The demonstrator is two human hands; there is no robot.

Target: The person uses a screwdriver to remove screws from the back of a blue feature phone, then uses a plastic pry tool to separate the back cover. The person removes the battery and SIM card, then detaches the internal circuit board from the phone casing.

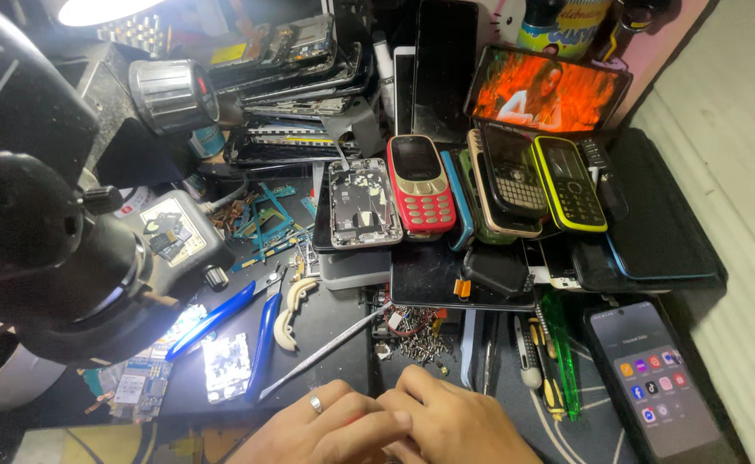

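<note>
Low in the frame's centre, the left hand [330, 425], a ring on one finger, and the right hand [455, 425] rest pressed together, fingers curled; whether they grip anything cannot be told. Just above them lies a metal spudger [326, 351], its long axis slanting from lower left to upper right, tip toward a pile of small screws [416, 344]. Blue-handled tweezers [261, 331] lie to its left. A dark mat covers the cluttered surface [343, 314]. Upper centre, a red keypad phone [420, 185] tops stacked handsets. A lit smartphone [652, 382] lies lower right; a microscope [42, 249] fills the left.
</note>
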